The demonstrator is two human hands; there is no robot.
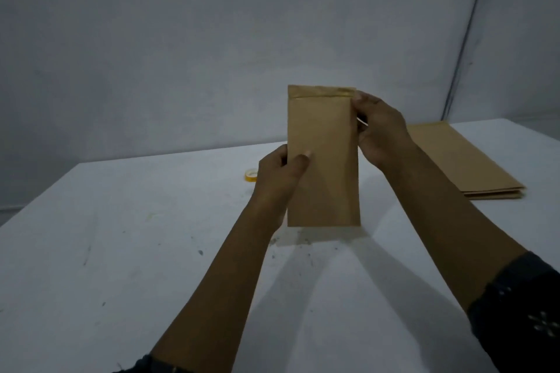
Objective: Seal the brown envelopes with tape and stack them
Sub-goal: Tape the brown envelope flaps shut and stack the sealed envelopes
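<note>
White, scuffed tabletop (121,251) against a bare grey wall (151,39), dimly lit. Held upright above the table's middle: a flat brown paper envelope (322,157), flap folded down at the top, probably raised to check or press the seal. Left hand (280,179) gripping its lower left edge, thumb across the front. Right hand (378,130) pinching the upper right edge just below the flap, seemingly steadying that fold. Small yellow roll of tape (251,175) lying just left of the left hand, within easy reach. Flat stack of brown envelopes (466,160) resting far right, likely the pile to build.
</note>
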